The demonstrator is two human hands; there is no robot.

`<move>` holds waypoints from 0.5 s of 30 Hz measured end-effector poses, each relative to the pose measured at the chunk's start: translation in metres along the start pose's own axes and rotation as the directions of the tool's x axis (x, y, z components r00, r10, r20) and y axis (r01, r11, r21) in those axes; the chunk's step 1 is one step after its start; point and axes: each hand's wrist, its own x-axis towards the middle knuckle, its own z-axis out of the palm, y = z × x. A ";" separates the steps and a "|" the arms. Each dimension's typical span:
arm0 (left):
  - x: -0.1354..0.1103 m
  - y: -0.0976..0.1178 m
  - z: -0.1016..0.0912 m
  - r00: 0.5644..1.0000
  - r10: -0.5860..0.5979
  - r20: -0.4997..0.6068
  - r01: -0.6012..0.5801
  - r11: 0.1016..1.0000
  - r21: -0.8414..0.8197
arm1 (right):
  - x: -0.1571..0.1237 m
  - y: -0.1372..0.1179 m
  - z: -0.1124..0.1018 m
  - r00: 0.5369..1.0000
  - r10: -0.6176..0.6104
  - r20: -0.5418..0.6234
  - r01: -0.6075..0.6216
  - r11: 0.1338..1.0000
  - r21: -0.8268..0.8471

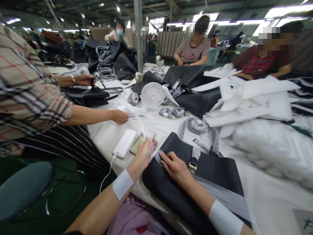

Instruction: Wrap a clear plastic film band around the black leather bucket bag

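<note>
Black bag (215, 169) with gold buckle (192, 167) lies lower right of frame centre. Our left hand (144, 151) holds a translucent strip (144, 131) beside it; our right hand (177, 168) rests on the bag, whether pinching we cannot tell. White fan (153, 95) at centre.

Shows black on the flat leather-like bag (214, 168) near right, gold on its square metal buckle (192, 167); at left, red-lined beige plaid on the loose cloth shirt (29, 88).
</note>
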 end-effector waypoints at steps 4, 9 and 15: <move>-0.018 0.001 0.016 0.987 0.151 0.047 -0.157 0.974 0.166 | 0.000 0.001 0.000 1.000 0.005 0.021 -0.006 0.999 0.045; -0.053 -0.031 0.027 0.801 0.480 0.357 -0.596 0.586 0.549 | -0.005 0.013 0.016 0.999 -0.038 -0.025 0.042 0.974 0.221; -0.064 -0.052 0.025 0.672 0.620 0.406 -0.712 0.389 0.585 | -0.006 0.021 0.023 0.994 0.058 -0.098 -0.025 0.949 0.314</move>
